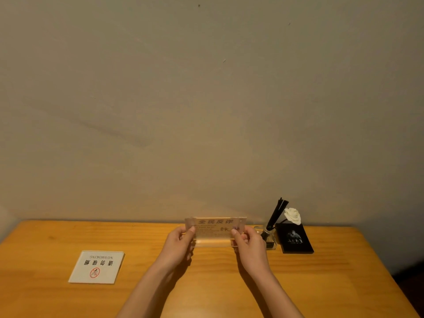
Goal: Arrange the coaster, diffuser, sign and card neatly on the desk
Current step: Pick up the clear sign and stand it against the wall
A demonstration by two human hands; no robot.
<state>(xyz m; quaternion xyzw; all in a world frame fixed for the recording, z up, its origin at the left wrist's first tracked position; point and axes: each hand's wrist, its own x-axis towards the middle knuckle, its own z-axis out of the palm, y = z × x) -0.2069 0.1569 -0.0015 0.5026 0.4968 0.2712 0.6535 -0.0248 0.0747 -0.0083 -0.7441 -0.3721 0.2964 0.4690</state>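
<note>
A clear acrylic sign (215,228) with printed Chinese text stands upright near the back middle of the wooden desk (68,235). My left hand (180,243) pinches its left edge and my right hand (249,245) pinches its right edge. Just right of it stands the diffuser (270,237), a small glass bottle with black reeds and a white flower (293,215). A black square coaster (294,238) with a pale emblem lies right of the diffuser. A white no-smoking card (96,266) lies flat at the front left, its text upside down to me.
A plain beige wall (206,111) rises directly behind the desk's back edge. The desk's right edge drops off to a dark floor (408,285) at the far right.
</note>
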